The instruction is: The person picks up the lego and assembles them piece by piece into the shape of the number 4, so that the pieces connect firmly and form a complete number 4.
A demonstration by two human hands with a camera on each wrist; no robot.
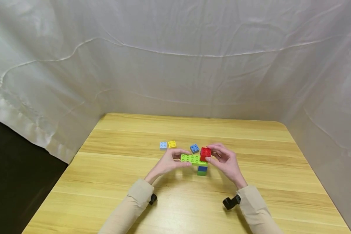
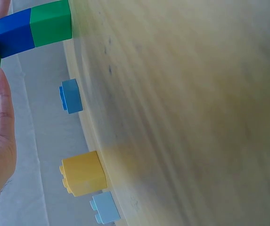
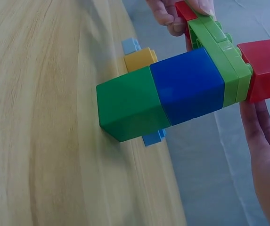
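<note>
A small tower stands on the table: a green brick [image 3: 130, 103] at the bottom, a dark blue brick [image 3: 186, 87] on it, and lime green bricks [image 1: 190, 158] across the top, reaching out to the left. My left hand [image 1: 170, 162] grips the overhanging lime end, where a red brick [image 3: 185, 12] sits underneath. With thumb and fingers, my right hand [image 1: 226, 161] pinches another red brick [image 1: 205, 153] at the tower's top right. That brick lies against the lime studs; whether it is pressed fully down I cannot tell.
Behind the tower lies a blue brick [image 1: 194, 148]. Farther left, a yellow brick [image 1: 172, 144] and a light blue brick [image 1: 163, 146] sit side by side on the wooden table [image 1: 120, 169]. Pale cloth [image 1: 193, 81] hangs behind and at the sides.
</note>
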